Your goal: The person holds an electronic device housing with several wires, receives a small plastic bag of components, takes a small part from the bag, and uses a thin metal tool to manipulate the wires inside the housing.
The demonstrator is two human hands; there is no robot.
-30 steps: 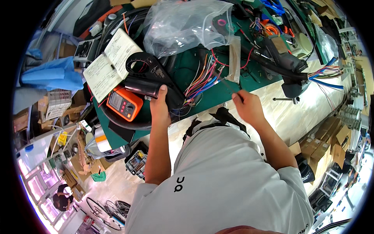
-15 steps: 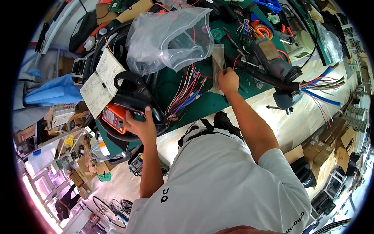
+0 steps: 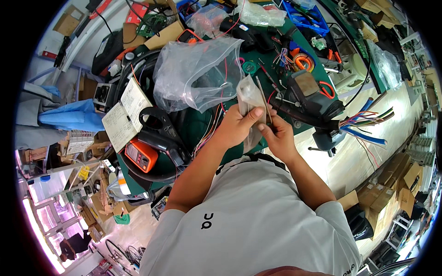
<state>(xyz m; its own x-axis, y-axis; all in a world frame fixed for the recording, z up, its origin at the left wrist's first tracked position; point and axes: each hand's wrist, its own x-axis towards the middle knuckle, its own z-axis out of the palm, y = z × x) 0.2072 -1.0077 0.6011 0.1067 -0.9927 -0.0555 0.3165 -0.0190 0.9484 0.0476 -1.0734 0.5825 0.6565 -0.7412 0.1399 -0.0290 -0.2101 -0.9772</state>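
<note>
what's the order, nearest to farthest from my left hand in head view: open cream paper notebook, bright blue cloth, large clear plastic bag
1. Large clear plastic bag: ahead, slightly left.
2. Open cream paper notebook: left.
3. Bright blue cloth: farthest left.

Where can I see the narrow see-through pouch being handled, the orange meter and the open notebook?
Narrow pouch (image 3: 249, 95): head view, on its upper part.
Orange meter (image 3: 141, 156): head view, on its front face.
Open notebook (image 3: 119, 126): head view, on its lower-left page.
</note>
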